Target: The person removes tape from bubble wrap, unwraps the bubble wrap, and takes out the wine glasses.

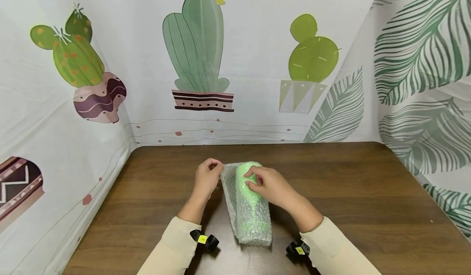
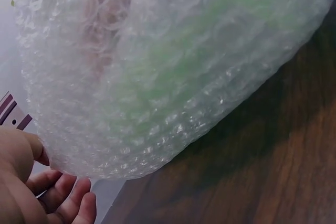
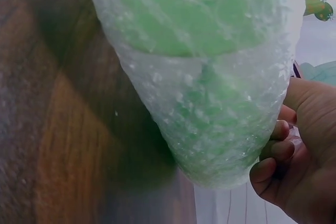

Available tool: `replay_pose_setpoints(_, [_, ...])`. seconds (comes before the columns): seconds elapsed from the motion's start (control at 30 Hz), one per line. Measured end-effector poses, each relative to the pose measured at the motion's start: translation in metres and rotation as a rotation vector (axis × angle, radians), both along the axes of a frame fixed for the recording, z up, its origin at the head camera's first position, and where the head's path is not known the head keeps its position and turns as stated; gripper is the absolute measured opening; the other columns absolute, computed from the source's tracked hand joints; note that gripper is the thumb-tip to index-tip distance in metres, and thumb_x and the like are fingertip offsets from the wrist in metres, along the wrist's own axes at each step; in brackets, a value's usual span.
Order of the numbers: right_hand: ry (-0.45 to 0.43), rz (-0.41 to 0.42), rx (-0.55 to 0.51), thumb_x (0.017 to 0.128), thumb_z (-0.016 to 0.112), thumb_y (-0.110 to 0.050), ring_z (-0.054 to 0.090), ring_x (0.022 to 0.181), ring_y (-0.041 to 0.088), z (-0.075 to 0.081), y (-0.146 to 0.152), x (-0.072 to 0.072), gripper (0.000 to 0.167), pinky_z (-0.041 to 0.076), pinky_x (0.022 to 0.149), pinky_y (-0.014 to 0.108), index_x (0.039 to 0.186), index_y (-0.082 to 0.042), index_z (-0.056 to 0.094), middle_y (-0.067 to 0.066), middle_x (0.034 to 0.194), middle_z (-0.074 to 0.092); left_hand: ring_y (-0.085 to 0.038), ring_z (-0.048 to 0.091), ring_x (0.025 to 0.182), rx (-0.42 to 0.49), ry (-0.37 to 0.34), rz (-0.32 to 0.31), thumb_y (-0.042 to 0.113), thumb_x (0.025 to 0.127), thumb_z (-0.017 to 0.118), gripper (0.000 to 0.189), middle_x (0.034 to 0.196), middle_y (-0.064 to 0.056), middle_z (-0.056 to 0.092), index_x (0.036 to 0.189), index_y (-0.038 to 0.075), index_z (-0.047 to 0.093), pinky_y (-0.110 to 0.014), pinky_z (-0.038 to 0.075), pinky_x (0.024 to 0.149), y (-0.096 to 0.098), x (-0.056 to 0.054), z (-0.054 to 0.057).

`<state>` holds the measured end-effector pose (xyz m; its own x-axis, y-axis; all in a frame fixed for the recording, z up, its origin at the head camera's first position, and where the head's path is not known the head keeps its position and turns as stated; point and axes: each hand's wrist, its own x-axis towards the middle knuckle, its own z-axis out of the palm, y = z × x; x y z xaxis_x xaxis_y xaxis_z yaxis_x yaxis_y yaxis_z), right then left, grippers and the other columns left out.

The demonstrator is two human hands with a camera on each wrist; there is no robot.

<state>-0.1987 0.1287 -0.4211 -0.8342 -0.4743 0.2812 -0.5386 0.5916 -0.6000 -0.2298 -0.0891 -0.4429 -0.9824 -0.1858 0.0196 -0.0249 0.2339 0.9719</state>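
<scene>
A long green object (image 1: 244,189), its exact kind blurred by the wrapping, lies inside clear bubble wrap (image 1: 254,230) on the table. One end points away from me, the other toward me. At the far left corner, my left hand (image 1: 209,177) pinches the wrap's edge between thumb and fingertips. My right hand (image 1: 271,184) grips the far part of the wrapped object from the right, index finger and thumb bent over its top. Curled right-hand fingers (image 3: 281,150) meet the wrap's side in the right wrist view. A loose flap of bubble wrap (image 2: 68,103) spreads beside the left hand in the left wrist view.
The brown wooden table (image 1: 154,209) reaches back to a white cloth (image 1: 254,62) printed with cacti. Another cloth (image 1: 423,115) with leaf prints hangs on the right. Small black devices with yellow labels sit at both sleeve cuffs.
</scene>
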Motion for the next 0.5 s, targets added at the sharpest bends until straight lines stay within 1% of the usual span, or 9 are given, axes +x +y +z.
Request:
replay_pose_setpoints(0.1, [-0.014,0.007,0.004,0.094,0.071,-0.016,0.037,0.056,0.0,0.001,0.002,0.0,0.013,0.039,0.056,0.021,0.107,-0.014,0.07,-0.009,0.062,0.043,-0.012,0.057,0.068,-0.008,-0.011,-0.002,0.009,0.089,0.061,0.012,0.081,-0.002,0.061,0.092,0.002,0.069,-0.024,0.053,0.063,-0.002,-0.001,-0.001])
replay_pose_setpoints(0.33, [-0.028,0.013,0.016,0.094,0.07,-0.016,0.037,0.056,0.0,0.002,0.005,-0.001,0.014,0.038,0.057,0.021,0.108,-0.014,0.07,-0.01,0.063,0.043,-0.014,0.053,0.064,-0.051,-0.032,0.002,0.013,0.088,0.061,0.012,0.075,-0.001,0.057,0.09,0.005,0.07,-0.026,0.047,0.054,-0.009,-0.002,-0.004])
replay_pose_setpoints(0.5, [-0.038,0.007,0.032,0.094,0.07,-0.015,0.036,0.056,0.001,0.005,0.007,0.0,0.015,0.037,0.057,0.021,0.109,-0.013,0.07,-0.009,0.063,0.043,-0.014,0.051,0.062,-0.051,-0.04,-0.006,0.014,0.087,0.061,0.013,0.072,0.0,0.054,0.089,0.004,0.069,-0.026,0.046,0.053,-0.013,-0.005,-0.005])
